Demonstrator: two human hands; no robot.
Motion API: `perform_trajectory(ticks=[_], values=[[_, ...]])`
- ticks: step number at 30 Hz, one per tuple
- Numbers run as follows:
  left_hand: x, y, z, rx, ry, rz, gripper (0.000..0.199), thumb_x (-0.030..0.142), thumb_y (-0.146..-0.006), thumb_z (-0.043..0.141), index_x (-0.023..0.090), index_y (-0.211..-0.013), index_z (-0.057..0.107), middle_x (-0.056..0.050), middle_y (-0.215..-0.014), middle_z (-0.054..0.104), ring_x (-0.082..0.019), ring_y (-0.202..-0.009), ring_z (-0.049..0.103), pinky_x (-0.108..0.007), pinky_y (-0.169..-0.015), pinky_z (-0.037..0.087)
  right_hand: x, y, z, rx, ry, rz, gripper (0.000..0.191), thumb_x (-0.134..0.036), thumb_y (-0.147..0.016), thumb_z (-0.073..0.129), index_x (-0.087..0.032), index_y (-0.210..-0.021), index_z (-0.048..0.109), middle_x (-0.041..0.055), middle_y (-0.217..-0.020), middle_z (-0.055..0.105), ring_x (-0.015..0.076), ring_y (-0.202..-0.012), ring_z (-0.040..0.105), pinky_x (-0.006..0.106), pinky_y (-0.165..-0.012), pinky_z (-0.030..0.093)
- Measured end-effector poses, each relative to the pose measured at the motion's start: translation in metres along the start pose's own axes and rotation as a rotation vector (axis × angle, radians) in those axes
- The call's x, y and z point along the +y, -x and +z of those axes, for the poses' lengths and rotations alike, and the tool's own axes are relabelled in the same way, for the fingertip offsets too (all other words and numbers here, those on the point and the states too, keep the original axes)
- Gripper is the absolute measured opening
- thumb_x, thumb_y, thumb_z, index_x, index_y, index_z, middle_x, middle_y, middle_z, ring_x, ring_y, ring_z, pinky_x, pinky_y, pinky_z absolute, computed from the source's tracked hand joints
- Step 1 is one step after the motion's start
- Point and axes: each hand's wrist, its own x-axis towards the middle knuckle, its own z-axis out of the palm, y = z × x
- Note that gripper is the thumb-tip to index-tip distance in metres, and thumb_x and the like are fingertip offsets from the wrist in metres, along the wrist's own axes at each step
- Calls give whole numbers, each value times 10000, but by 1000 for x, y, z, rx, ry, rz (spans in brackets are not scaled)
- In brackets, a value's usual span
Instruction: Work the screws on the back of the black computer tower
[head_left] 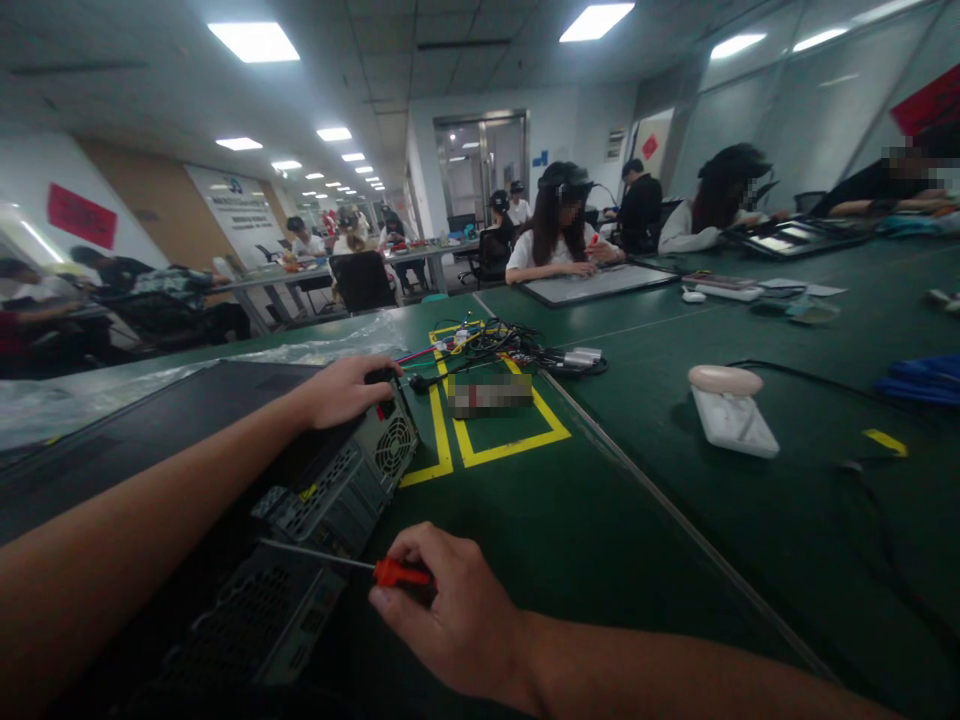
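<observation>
My right hand (469, 620) is closed around the red handle of a screwdriver (401, 574). The thin metal shaft points left, its tip in front of the dark, open part of a desktop computer case (352, 500); whether the tip touches anything I cannot tell. My left hand (352, 390) grips the upper rear corner of that case, beside the power supply's fan grille (394, 447). Slotted grey metal shows along the case's back. Closer to me lies a perforated metal part (247, 610) in shadow, partly hidden at the bottom left.
Bundled cables (517, 345) lie beyond the case by yellow tape marks (517, 445) on the green table (622, 540). A blurred block (491, 396) sits inside the tape. On the right is a white box (735, 425) with a pinkish oval object. People (566, 225) work across the table.
</observation>
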Motion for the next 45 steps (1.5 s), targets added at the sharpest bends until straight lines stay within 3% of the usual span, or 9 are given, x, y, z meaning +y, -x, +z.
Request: perform_trajectory(ticks=[9, 16, 30, 36, 41, 45], values=[[3, 1, -1, -3, 2, -8, 625, 475, -835, 494, 142, -1306, 734, -139, -1285, 765, -344, -1173, 704, -448, -1027, 529, 1, -1, 0, 23, 11, -91, 251, -428, -1027, 601, -204, -998, 711, 22, -826, 678, 160, -723, 617, 292, -718, 499], [6, 1, -1, 20, -11, 8, 589, 457, -831, 499, 162, -1274, 752, -118, -1278, 781, -346, -1190, 708, -446, -1057, 533, 0, -1, 2, 42, -23, 10, 205, -298, -828, 743, -229, -945, 590, -39, -753, 585, 117, -599, 486, 259, -614, 421], [5, 1, -1, -6, -3, -4, 624, 472, -843, 492, 142, -1316, 729, -150, -1321, 755, -357, -1230, 690, -460, -1072, 527, -1, -1, -1, 24, 14, 38, 137, -338, -917, 709, -216, -962, 664, -5, -801, 658, 152, -691, 595, 286, -705, 481], [-1, -1, 3, 24, -12, 22, 553, 449, -858, 509, 178, -1276, 747, -129, -1297, 773, -352, -1196, 703, -477, -1073, 530, 0, -2, -2, 15, 46, -34, 276, -451, -1014, 590, -207, -1006, 719, 43, -868, 723, 188, -773, 664, 320, -771, 533], [2, -1, -1, 2, -135, 64, 554, 453, -904, 481, 181, -1310, 742, -147, -1374, 748, -348, -1261, 686, -468, -1126, 505, 3, -2, 2, 40, 19, -4, 239, -374, -855, 737, -232, -1027, 651, 7, -847, 703, 175, -722, 635, 297, -726, 528], [10, -1, -6, -37, -255, 55, 583, 471, -920, 487, 164, -1357, 721, -190, -1406, 722, -378, -1299, 663, -515, -1154, 488, 4, -3, 3, 30, 22, 11, 157, -307, -858, 715, -239, -947, 606, -10, -806, 661, 161, -699, 603, 285, -713, 509]])
